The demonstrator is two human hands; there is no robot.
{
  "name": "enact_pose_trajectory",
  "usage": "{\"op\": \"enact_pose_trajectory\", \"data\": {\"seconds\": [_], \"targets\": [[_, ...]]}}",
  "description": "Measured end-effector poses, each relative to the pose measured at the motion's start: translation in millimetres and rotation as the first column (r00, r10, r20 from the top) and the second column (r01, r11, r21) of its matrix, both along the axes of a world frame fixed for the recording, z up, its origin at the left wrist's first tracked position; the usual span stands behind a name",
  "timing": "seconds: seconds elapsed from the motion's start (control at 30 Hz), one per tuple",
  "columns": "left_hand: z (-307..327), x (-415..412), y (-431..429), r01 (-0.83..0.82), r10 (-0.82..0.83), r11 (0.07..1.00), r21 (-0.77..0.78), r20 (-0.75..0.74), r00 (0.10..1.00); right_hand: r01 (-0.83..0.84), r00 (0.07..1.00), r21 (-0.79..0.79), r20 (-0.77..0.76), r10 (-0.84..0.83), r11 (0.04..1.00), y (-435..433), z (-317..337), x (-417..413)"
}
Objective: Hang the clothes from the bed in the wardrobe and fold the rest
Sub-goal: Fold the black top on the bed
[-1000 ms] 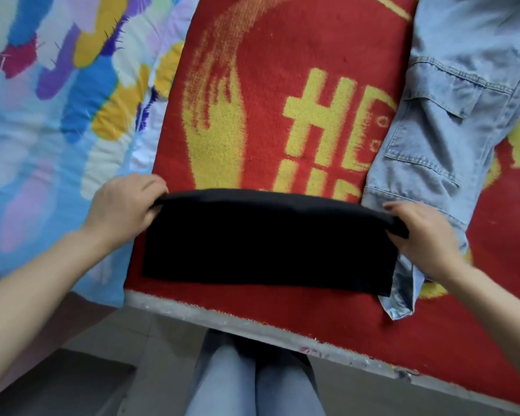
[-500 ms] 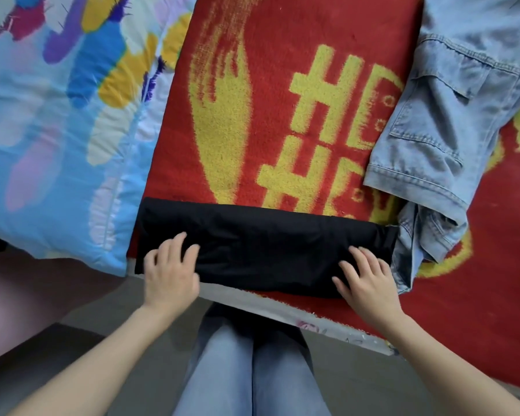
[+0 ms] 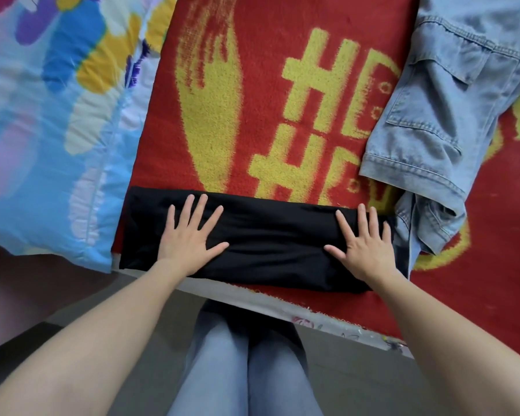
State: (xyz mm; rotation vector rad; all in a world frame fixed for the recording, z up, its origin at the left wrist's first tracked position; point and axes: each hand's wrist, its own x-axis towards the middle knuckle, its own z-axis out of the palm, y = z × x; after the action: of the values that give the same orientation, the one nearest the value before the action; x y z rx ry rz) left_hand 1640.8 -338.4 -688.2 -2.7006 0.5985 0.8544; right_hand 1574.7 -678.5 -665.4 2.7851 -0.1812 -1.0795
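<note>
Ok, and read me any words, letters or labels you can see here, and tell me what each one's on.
"HE" or "HC", unsure: upper yellow letters on the red blanket, right end hidden under the denim garment.
"HR", unsure: lower yellow letters on the same blanket, cut off by the denim garment and the black cloth.
Nothing readable on the quilt, denim or black cloth.

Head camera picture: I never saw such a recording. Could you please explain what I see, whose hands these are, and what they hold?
No machine here: a person wears one camera on the head, so it looks down at their own arms. The left hand and the right hand lie flat, fingers spread, on a folded black garment at the near edge of a red blanket with yellow marks. They grip nothing. A pale denim garment lies at the right, a colourful quilt at the left.
</note>
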Motion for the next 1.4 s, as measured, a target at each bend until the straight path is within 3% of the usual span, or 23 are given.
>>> {"op": "enact_pose_trajectory", "data": {"seconds": [0.1,0.2,0.27,0.4,0.53,0.63,0.77,0.93,1.07,1.13,1.2,1.27,1.33,1.4], "targets": [[3.5,-7.7,-6.2,-0.041,0.041,0.999,-0.023,0.024,0.999,-0.034,0.999,-0.008,0.016,0.035,0.999,5.5,4.9,3.5],[22.1,-21.8,-19.3,-0.043,0.062,0.986,-0.164,0.116,0.991,-0.062,0.989,0.058,0.136,0.053,0.996,21.3,8.8,2.7],[26.1,-34.8,-18.8,-0.023,0.072,0.966,-0.259,0.182,0.981,0.010,0.987,0.105,0.158,-0.027,0.994,25.7,8.2,4.4],[18.4,-63.0,-0.8,-0.163,0.188,0.969,-0.188,0.124,0.974,0.228,0.966,0.117,0.093,-0.240,0.967,13.7,4.7,11.4],[8.0,-66.5,6.6,-0.176,0.182,0.981,-0.081,0.076,0.980,0.168,0.984,0.051,0.058,-0.170,0.985,-0.6,12.3,26.8],[9.2,-67.1,6.4,-0.188,0.190,0.981,-0.042,0.055,0.980,0.229,0.973,0.055,-0.039,-0.227,0.972,-2.1,21.0,37.6],[19.5,-65.3,4.6,-0.251,0.253,0.966,-0.060,0.024,0.967,0.289,0.957,0.188,-0.057,-0.284,0.939,4.4,47.3,52.9],[44.0,-62.8,17.9,-0.412,0.418,0.901,-0.133,0.022,0.908,0.421,0.905,0.426,-0.257,-0.340,0.801,48.2,105.5,87.3],[74.4,-51.0,36.8,-0.551,0.580,0.803,-0.229,0.086,0.810,0.489,0.870,0.616,-0.295,-0.394,0.618,133.3,140.8,124.6],[90.1,-45.5,43.9,-0.601,0.695,0.703,-0.381,0.184,0.696,0.486,0.856,0.732,-0.287,-0.431,0.478,182.8,147.3,141.4],[98.9,-43.5,53.2,-0.609,0.802,0.587,-0.534,0.279,0.529,0.446,0.879,0.788,-0.297,-0.373,0.424,225.6,150.9,150.4],[102.3,-44.8,63.9,-0.622,0.882,0.470,-0.626,0.305,0.360,0.378,0.920,0.800,-0.269,-0.284,0.466,249.2,143.9,147.9],[100.2,-48.7,73.0,-0.625,0.905,0.422,-0.657,0.346,0.247,0.266,0.960,0.779,-0.160,-0.230,0.569,251.5,127.3,134.1],[92.6,-55.0,75.2,-0.586,0.882,0.467,-0.662,0.395,0.257,0.091,0.991,0.670,0.013,-0.135,0.736,239.6,108.7,107.6]]}}
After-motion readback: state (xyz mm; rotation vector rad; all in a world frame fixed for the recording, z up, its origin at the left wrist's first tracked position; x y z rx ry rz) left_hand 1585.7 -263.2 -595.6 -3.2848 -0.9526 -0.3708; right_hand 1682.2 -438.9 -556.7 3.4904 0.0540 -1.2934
